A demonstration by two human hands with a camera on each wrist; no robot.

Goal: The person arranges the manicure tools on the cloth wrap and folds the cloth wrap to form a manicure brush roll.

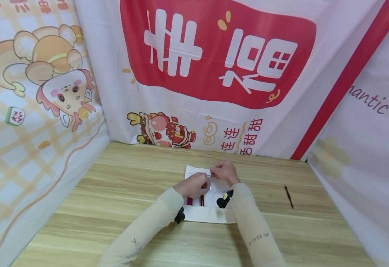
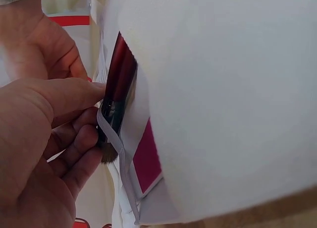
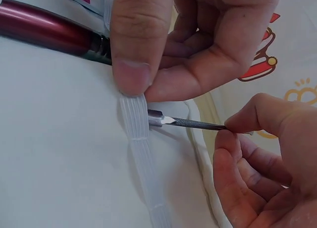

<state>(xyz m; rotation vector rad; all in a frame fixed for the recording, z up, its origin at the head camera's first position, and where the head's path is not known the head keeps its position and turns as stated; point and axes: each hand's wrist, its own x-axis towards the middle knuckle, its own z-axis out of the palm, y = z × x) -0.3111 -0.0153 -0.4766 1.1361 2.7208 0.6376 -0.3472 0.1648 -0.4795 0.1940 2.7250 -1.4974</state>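
A white fabric case (image 1: 211, 215) lies opened out on the table, with a white elastic band (image 3: 141, 143) across it. My left hand (image 1: 194, 185) pinches the band under its thumb, beside a dark red makeup brush (image 2: 119, 72) tucked behind the elastic. My right hand (image 1: 225, 172) pinches the end of a thin metal tool (image 3: 193, 124) with a knurled shaft. Its broader silver part passes under the band, and the rest of it there is hidden. A magenta flat item (image 2: 147, 161) lies further along the case, partly covered by the white flap.
On the wooden table (image 1: 121, 207), a thin dark brown item (image 1: 288, 196) lies to the right of the hands. Printed cloth walls (image 1: 214, 92) close off the back and both sides. Black devices (image 1: 222, 200) sit at both wrists.
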